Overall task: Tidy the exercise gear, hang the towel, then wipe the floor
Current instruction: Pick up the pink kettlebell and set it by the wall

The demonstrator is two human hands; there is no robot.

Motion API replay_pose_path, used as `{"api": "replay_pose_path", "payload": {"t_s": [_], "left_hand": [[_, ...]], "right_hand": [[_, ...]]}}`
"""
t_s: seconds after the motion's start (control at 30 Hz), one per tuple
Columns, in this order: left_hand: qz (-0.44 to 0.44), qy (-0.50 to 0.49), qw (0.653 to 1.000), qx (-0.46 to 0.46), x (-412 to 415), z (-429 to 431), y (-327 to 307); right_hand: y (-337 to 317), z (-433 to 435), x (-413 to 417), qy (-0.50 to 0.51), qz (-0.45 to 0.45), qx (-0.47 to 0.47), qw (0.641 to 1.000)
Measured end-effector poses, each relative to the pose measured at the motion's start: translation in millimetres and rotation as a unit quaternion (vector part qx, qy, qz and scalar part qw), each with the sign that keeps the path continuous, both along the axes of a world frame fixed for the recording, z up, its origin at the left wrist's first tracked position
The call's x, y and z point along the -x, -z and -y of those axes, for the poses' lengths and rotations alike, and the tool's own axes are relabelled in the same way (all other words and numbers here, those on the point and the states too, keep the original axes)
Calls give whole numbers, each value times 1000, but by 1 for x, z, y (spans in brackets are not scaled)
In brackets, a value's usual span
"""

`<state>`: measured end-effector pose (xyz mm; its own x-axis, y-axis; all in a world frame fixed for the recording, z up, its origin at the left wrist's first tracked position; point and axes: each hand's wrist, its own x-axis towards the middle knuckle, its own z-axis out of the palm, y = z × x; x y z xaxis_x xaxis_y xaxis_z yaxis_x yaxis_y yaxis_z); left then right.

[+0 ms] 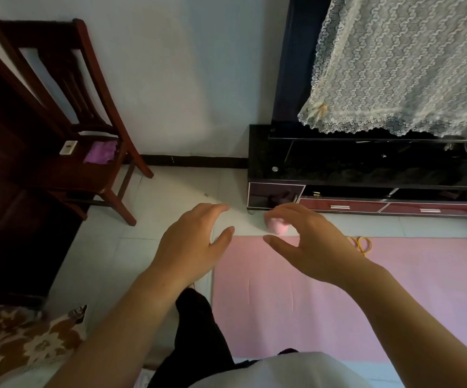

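Observation:
A pink exercise mat [338, 298] lies flat on the white tiled floor. My left hand [190, 245] hovers over the mat's far left corner, fingers spread and empty. My right hand [310, 242] hangs just to its right, fingers curled apart, holding nothing. A small pink object [278, 226], perhaps a dumbbell end, sits on the floor past the mat's far edge, partly hidden behind my right hand. Yellow resistance bands [362, 244] lie on the mat's far edge. A purple cloth [100, 153] rests on the chair seat.
A dark wooden chair [81, 130] stands at the left against the wall. A black TV cabinet [366, 180] with red drawers lines the wall at the right, with a lace cover [400, 65] hanging above it. A floral cushion [22, 343] lies at the lower left.

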<state>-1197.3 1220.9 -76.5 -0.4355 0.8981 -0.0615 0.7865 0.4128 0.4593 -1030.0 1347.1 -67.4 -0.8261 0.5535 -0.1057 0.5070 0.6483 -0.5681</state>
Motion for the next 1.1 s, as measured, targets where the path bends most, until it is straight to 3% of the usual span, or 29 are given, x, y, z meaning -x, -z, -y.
{"api": "replay_pose_path", "payload": {"t_s": [0.27, 0.57, 0.83, 1.1], "left_hand": [[-20, 59, 998, 3, 162, -49, 5], [-45, 74, 996, 12, 354, -72, -12], [-40, 107, 993, 9, 434, -122, -18], [-44, 183, 982, 32, 483, -224, -10]], "right_hand": [[6, -33, 152, 52, 18, 7, 998], [0, -65, 349, 28, 6, 29, 999], [-5, -106, 424, 34, -5, 30, 999], [14, -184, 455, 116, -12, 53, 992]]}}
